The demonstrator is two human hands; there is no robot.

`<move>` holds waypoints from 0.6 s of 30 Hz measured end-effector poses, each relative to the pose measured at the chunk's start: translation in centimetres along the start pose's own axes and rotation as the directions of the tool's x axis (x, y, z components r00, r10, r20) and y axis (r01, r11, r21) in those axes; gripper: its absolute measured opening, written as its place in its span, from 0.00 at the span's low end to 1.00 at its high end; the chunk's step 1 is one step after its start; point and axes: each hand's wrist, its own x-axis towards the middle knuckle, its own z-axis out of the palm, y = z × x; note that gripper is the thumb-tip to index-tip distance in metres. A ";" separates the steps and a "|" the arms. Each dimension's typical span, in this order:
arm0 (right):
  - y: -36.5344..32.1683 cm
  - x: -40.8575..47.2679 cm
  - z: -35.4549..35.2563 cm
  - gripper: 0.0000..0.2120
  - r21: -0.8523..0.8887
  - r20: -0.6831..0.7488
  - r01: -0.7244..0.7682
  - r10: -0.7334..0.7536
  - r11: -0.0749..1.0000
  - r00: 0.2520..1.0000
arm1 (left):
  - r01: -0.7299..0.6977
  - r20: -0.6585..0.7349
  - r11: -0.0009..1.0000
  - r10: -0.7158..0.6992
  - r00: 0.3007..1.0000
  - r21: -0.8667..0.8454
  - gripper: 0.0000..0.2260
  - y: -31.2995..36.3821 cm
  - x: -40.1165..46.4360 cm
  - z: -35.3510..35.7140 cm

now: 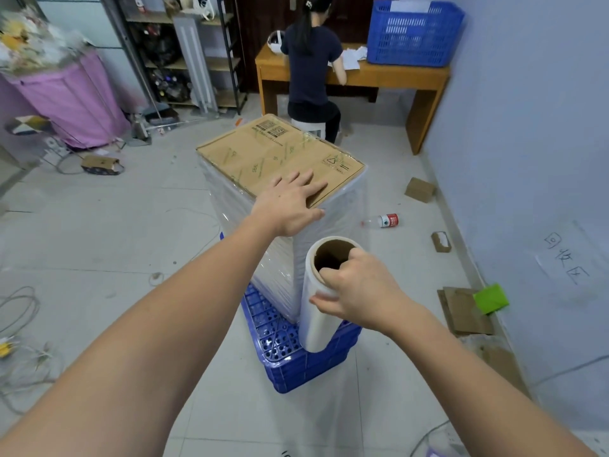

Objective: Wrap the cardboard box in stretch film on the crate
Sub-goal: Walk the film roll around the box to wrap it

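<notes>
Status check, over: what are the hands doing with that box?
Left hand flat on cardboard box. Right hand grips film roll. Sides wrapped, top bare. Nothing blocking.

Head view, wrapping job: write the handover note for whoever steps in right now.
Left hand: open, flat on the near top edge of the cardboard box.
Right hand: grips the upright stretch film roll at its top, beside the box's near corner.
The box stands on the blue crate.
Done: sides show film layers.
Left: top is mostly bare cardboard; film not yet cut from the roll.
</notes>
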 end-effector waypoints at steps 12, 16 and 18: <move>-0.6 -0.2 -1.1 0.25 -0.011 -0.033 -0.015 0.014 1.000 0.999 | 0.025 -0.023 1.000 -0.025 0.999 0.012 0.32 0.1 -0.1 0.1; -0.5 -0.4 -0.7 0.22 -0.005 -0.050 -0.030 0.030 1.000 0.998 | 0.031 -0.013 0.999 -0.031 0.999 0.019 0.32 -0.1 -0.3 0.0; -0.5 -0.4 -1.0 0.22 0.008 0.001 -0.048 0.048 0.999 0.999 | 0.029 -0.008 0.999 -0.029 1.000 0.015 0.32 -0.1 -0.3 0.1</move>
